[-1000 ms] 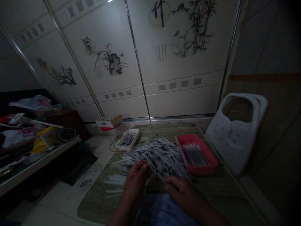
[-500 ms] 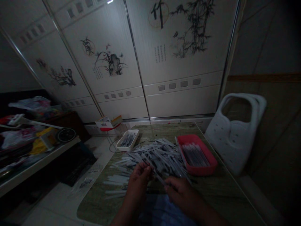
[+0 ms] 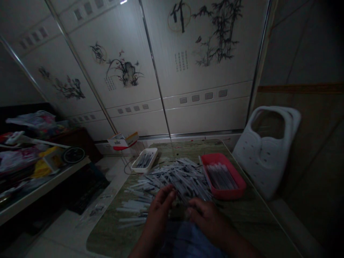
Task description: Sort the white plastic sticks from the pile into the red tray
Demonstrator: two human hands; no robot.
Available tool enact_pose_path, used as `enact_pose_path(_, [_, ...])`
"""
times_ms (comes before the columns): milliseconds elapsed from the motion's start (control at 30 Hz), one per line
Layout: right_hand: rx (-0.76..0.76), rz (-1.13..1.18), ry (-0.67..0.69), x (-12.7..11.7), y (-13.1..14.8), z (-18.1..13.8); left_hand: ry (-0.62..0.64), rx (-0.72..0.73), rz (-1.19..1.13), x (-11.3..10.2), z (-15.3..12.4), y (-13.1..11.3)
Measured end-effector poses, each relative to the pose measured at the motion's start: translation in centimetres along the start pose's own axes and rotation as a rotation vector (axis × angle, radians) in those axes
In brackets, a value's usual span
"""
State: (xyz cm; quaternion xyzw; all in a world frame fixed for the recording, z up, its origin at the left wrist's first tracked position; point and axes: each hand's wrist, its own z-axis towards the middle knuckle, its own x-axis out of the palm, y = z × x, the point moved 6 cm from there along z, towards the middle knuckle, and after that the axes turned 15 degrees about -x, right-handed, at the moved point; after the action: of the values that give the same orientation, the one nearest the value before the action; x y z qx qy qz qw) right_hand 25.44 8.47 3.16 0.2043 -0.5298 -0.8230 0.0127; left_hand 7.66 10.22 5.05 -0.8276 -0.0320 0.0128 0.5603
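The room is dim. My left hand and my right hand rest at the near edge of a heap of thin white strips on a green table. Both hands have their fingers curled and pinched together at the heap's near side. What they hold is too dark and small to name. A red tray with more strips in it lies just right of the heap. A small white tray with dark pieces in it sits at the heap's far left.
A white plastic chair stands right of the table. Sliding wardrobe doors with ink paintings rise behind it. At the left a low shelf carries cluttered bags and boxes. A small box sits on the floor by the doors.
Both hands have drawn slightly toward me and closer together at the heap's near edge; the left hand's fingers have shifted to the right. The view has tilted a little.
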Motion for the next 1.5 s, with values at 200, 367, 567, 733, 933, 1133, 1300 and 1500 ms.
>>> enact_pose_path(200, [0.019, -0.007, -0.019, -0.6, 0.0, 0.0, -0.115, 0.061, 0.026, -1.5, 0.1, -0.4])
enact_pose_path(367, [0.043, 0.001, -0.092, -1.4, -0.1, -0.1, -0.127, 0.223, 0.292, -2.3, 1.6, 0.7])
enact_pose_path(567, [-0.014, -0.048, -0.140, -1.6, -0.7, -0.2, -0.198, 0.366, 0.938, -1.0, 1.9, 2.1])
enact_pose_path(733, [-0.030, -0.059, -0.151, -1.7, -1.1, -0.1, -0.228, 0.337, 1.151, 0.2, 2.1, 2.0])
enact_pose_path(933, [-0.038, -0.081, -0.135, -1.9, -0.8, -0.1, -0.230, 0.362, 1.039, 0.2, 2.5, 1.8])
enact_pose_path(1133, [-0.057, -0.072, -0.134, -1.9, -0.8, 0.0, -0.027, 0.142, 0.303, -0.8, 2.1, 1.8])
enact_pose_path(1300, [-0.070, -0.099, -0.100, -1.7, -0.2, 0.0, 0.097, -0.059, -0.137, -1.1, 1.8, 2.3])
enact_pose_path(1500, [-0.107, -0.169, -0.048, -1.5, 0.4, -0.1, 0.203, -0.128, -0.357, -0.7, 0.7, 2.4])
